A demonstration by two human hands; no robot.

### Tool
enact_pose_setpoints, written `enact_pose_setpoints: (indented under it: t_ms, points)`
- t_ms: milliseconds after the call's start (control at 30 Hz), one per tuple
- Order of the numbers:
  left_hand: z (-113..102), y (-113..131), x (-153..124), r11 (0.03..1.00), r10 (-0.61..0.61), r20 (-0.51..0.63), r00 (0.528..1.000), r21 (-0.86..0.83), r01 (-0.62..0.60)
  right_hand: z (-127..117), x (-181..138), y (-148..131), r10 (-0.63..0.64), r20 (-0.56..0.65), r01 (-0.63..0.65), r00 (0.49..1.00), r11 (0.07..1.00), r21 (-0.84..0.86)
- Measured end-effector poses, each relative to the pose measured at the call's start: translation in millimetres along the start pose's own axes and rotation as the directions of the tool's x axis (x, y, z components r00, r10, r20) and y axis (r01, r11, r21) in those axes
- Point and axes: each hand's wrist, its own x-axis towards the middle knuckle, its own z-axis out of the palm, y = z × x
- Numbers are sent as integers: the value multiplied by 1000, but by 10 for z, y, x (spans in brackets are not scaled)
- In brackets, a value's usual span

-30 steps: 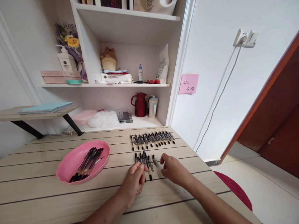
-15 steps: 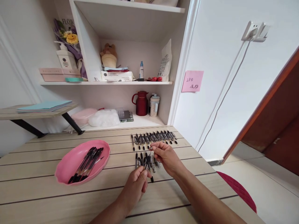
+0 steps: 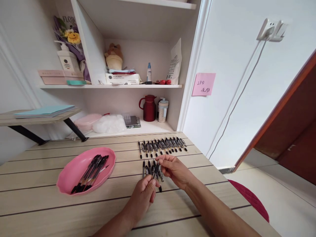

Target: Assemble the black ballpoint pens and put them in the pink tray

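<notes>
My left hand [image 3: 147,190] is closed around the lower barrel of a dark pen [image 3: 156,170], which slants up and to the right. At the pen's upper end, the thumb and forefinger of my right hand [image 3: 172,167] pinch together on its small tip piece, mostly hidden by the fingers. Beneath both hands lies a short front row of black gel pens [image 3: 144,169] with caps, partly covered by the hands. Behind it, a longer row of similar pens [image 3: 155,148] lies side by side on the wooden table [image 3: 103,217].
To the left stands a pink scalloped tray [image 3: 63,179] with several black pens inside. A red jug [image 3: 149,108] and a light cup [image 3: 163,110] occupy the low shelf behind. A small raised shelf [image 3: 56,117] stands at the table's back left; a red round seat [image 3: 249,199] is at right.
My right hand has come down slightly, from just above the pen's tip to meet it. My left hand keeps its grip on the pen. The view has shifted slightly.
</notes>
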Motion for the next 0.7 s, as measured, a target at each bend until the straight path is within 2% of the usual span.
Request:
enact_pose_setpoints:
  t_ms: [233,367,433,600,700]
  points:
    - [1,-32,65,969,145,-105,984,215,-120,15,34,45,-33,-101,25,994,996,-82]
    - [-13,-10,60,903,272,-148,951,381,-199,41,27,53,-78,-117,62,990,989,-133]
    - [-26,15,51,885,305,-144,941,409,-224,46,10,44,-88,-104,74,991,988,-135]
    - [-24,67,31,932,226,-123,966,317,-177,11,-44,3,-67,18,67,998,997,-36]
    - [-6,75,18,950,200,-135,970,270,-159,-7,-49,8,-62,8,62,998,998,-17]
